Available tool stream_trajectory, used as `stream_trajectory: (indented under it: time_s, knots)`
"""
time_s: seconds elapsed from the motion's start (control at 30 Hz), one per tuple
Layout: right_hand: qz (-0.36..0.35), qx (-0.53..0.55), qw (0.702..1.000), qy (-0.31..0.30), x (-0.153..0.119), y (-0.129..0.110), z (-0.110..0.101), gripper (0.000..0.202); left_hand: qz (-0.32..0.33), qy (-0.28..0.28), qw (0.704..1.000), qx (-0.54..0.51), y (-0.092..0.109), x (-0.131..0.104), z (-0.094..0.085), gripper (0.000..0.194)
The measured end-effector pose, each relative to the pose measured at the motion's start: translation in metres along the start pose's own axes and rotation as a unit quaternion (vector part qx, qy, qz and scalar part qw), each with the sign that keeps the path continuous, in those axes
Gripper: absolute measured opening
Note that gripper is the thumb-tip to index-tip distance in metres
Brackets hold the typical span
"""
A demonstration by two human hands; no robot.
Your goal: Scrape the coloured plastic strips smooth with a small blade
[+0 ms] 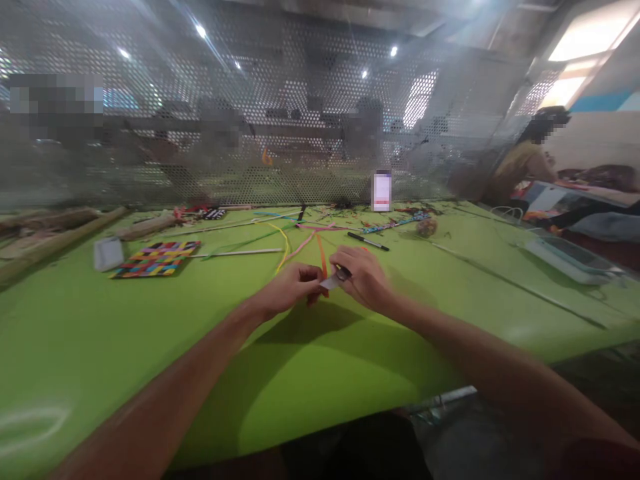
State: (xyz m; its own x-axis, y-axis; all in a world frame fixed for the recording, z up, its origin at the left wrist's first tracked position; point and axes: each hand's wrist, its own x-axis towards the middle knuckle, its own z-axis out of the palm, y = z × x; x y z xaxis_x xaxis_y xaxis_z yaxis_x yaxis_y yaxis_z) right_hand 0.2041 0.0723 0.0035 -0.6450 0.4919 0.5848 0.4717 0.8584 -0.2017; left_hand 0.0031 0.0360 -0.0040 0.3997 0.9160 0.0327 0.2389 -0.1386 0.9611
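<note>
Just above the green table [125,347], my left hand [293,288] has its fingers closed in a pinch around the lower end of an orange strip [321,253]. My right hand [363,275] grips a small knife [329,283] with a dark handle, its pale blade pointing left against the strip by my left fingertips. Beyond my hands lie a pink strip [301,248], a yellow strip [286,239] and a green strip [250,238]. Part of the orange strip is hidden behind my fingers.
A multicoloured woven mat [157,259] lies left beside a white container [109,255]. Behind my right hand are a black pen [369,241] and a propped phone [383,192]. A long thin stick [520,285] and a clear tray [565,257] lie right. A person [525,160] sits beyond.
</note>
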Motion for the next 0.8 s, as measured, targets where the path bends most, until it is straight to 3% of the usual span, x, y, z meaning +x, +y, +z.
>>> stream_trajectory:
  time_s: [0.23, 0.4, 0.5, 0.6, 0.7, 0.8]
  knots:
    - [0.077, -0.036, 0.995, 0.059, 0.015, 0.008, -0.001, 0.015, -0.001, -0.064, 0.998, 0.01, 0.005, -0.005, 0.006, 0.014]
    - [0.128, -0.159, 0.979, 0.03, 0.038, 0.023, -0.006, 0.009, -0.02, -0.092, 0.995, 0.025, 0.009, -0.006, 0.01, 0.019]
    - [0.124, -0.234, 0.964, 0.015, 0.058, 0.036, -0.014, 0.002, -0.013, -0.101, 0.995, 0.006, 0.009, -0.007, 0.011, 0.021]
    - [0.127, -0.284, 0.95, 0.01, 0.082, 0.052, -0.026, 0.011, 0.001, -0.138, 0.99, 0.016, 0.008, -0.008, 0.011, 0.02]
    - [0.162, -0.318, 0.934, 0.014, 0.107, 0.072, -0.038, 0.014, 0.006, -0.193, 0.98, 0.038, 0.008, -0.008, 0.011, 0.019]
    - [0.195, -0.345, 0.918, 0.024, 0.127, 0.094, -0.053, 0.02, 0.012, -0.2, 0.979, 0.038, 0.007, -0.007, 0.012, 0.021]
